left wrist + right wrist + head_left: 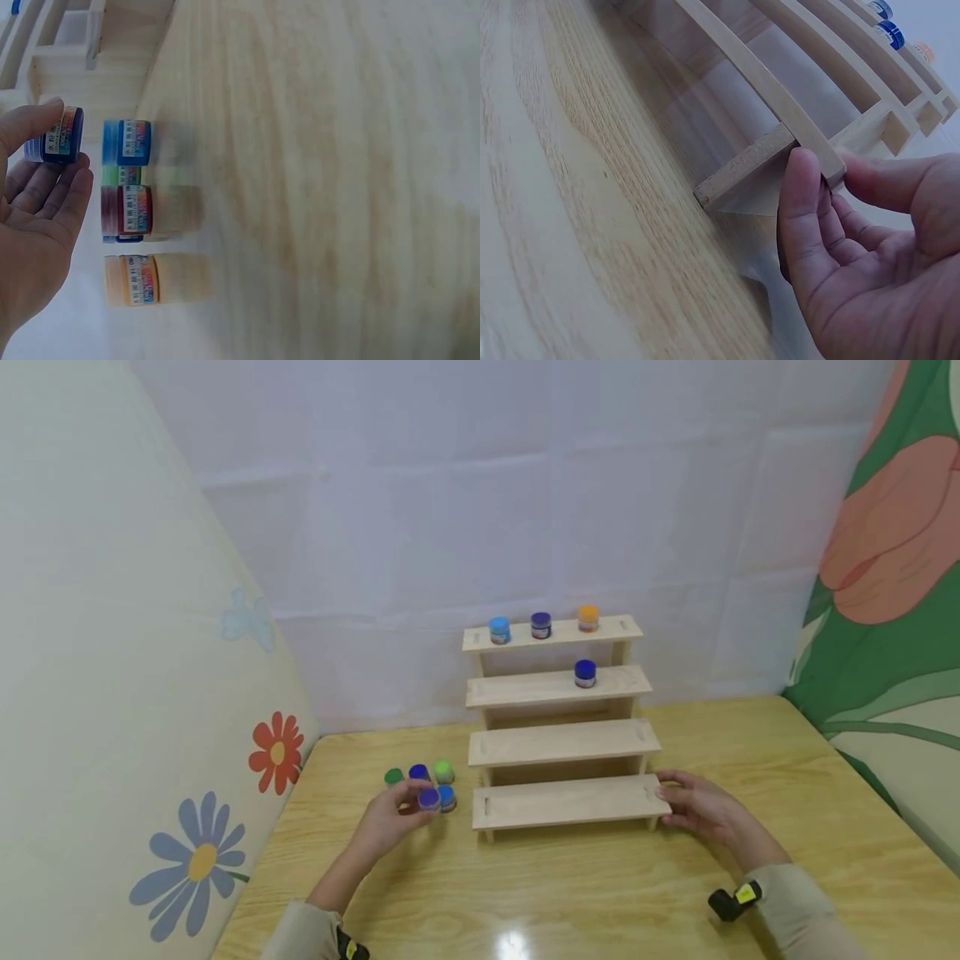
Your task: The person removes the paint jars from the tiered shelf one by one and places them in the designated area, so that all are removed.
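While the table carries the rack, the right hand pinches the lowest shelf at one end, perhaps to steady it; the left hand grips a purple jar above the table, probably to clear the other jars.

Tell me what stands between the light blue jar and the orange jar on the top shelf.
A purple jar stands between them, as the head view shows.

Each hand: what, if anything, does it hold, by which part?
Left hand: a purple jar, by its sides. Right hand: the rack, by the right end of its lowest shelf.
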Tool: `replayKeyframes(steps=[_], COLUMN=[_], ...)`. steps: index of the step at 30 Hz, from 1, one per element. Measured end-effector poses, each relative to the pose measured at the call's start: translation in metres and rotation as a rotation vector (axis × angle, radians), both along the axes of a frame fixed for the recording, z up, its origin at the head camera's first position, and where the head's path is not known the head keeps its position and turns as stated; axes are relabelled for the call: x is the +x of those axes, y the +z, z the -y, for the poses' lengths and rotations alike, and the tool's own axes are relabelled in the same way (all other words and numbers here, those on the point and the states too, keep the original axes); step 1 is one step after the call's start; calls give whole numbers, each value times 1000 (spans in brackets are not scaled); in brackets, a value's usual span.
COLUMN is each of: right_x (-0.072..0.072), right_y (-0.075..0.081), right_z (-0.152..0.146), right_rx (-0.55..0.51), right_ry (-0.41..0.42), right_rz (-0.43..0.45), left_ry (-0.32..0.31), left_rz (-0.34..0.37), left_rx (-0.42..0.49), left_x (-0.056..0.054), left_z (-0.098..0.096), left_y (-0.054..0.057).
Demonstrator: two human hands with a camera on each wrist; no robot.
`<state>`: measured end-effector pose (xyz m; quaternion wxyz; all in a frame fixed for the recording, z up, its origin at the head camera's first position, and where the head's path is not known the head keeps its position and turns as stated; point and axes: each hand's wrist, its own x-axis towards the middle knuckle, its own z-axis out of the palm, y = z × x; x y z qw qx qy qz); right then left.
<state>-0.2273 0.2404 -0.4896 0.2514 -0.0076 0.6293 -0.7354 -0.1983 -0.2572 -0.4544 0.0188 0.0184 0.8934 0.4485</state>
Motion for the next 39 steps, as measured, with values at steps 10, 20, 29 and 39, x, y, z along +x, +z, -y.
replayKeyframes(steps=[10,20,29,39], right_x=[-5,-6,-5,-4], right_y=[7,3,2,4], right_z=[-1,-7,-7,-5], right_rx=[21,19,-36,-13], right_ry=[42,54,69,53], right_rz=[-22,-14,15,30], left_ry=[-4,-15,-60,-85], left_rz=[22,11,19,47], left_rx=[7,-24,-19,-57], left_x=[2,2,7,9], left_z=[-3,-6,-2,-6], left_y=[-10,-14,-23,-24])
